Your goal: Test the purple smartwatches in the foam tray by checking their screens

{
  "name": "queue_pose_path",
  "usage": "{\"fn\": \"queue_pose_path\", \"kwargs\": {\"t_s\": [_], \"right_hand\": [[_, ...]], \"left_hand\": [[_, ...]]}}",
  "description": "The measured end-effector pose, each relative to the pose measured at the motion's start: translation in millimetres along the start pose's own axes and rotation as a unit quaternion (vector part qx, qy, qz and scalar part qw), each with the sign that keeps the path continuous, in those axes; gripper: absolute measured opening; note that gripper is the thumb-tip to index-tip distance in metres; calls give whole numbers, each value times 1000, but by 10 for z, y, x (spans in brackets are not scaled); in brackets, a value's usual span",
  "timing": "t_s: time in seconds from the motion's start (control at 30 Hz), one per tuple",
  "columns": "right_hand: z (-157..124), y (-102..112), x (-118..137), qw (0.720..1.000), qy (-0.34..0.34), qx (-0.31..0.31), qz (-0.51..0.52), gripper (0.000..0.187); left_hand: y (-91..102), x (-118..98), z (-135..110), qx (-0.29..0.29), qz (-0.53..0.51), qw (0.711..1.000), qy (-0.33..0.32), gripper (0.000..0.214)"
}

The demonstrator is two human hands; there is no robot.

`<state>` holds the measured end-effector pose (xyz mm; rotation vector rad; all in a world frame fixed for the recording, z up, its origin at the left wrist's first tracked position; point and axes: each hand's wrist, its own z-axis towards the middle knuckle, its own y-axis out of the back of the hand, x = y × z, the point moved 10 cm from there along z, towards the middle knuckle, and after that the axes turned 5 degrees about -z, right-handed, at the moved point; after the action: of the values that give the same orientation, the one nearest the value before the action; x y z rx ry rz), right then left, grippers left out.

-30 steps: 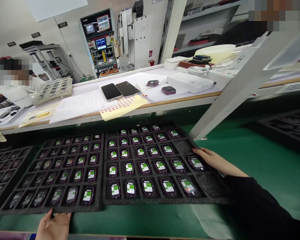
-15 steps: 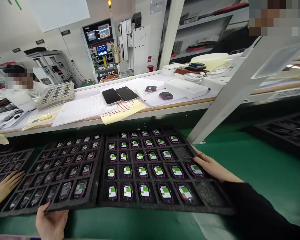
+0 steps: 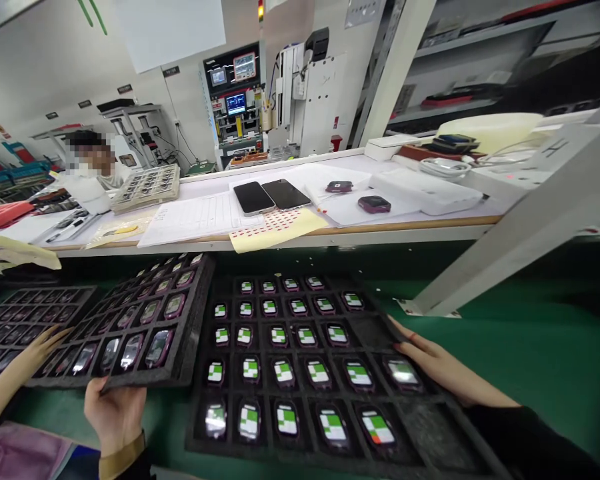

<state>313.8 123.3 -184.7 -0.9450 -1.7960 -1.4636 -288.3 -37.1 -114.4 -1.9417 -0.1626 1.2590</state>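
Note:
My left hand (image 3: 114,415) comes up from below and grips the front edge of a black foam tray of smartwatches (image 3: 196,333), thumb on top and fingers hidden beneath. This tray is tilted, its right side raised. My right hand (image 3: 437,370) holds the right edge of a second black foam tray (image 3: 375,333), its fingers partly hidden. Purple-cased smartwatches (image 3: 283,372) with lit green-and-white screens fill most pockets there; a few pockets are bare. Another person's hand (image 3: 43,350) touches the left side of the tilted tray.
A third watch tray (image 3: 35,313) lies at the left on the green bench (image 3: 540,347). Behind is a raised shelf (image 3: 415,230) with two phones (image 3: 271,195), papers, loose watches (image 3: 374,204) and a white box. A slanted post (image 3: 510,220) stands at the right.
The left tray has tipped up on its right side and come apart from the right tray. The right tray has shifted slightly nearer. The camera view has swung left.

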Motion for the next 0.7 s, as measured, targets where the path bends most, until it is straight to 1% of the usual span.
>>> {"fn": "queue_pose_path", "kwargs": {"t_s": [0.13,0.27,0.33,0.4,0.47,0.5,0.57,0.63,0.7], "right_hand": [[-2,-739,343,993,29,100,61,101],[-21,-1518,765,979,76,166,88,112],[-38,-1911,997,971,95,195,100,111],[-61,-2307,1220,960,103,235,109,104],[-79,-2657,1412,948,103,277,118,97],[-88,-2803,1496,941,102,298,123,93],[-105,-3014,1628,928,101,333,132,77],[-129,-3124,1704,917,97,362,140,59],[-159,-3150,1722,907,88,385,147,48]], "left_hand": [[-56,39,-73,3,1,1000,12,43],[-16,73,-198,-3,31,999,36,44],[32,115,-263,-9,53,997,57,44],[95,189,-319,-17,68,994,84,44],[162,267,-353,-24,84,990,108,44],[197,300,-358,-28,93,988,118,45],[287,344,-342,-39,110,985,130,46],[388,349,-298,-43,124,983,129,43],[548,353,-274,-51,149,978,136,34]]}}
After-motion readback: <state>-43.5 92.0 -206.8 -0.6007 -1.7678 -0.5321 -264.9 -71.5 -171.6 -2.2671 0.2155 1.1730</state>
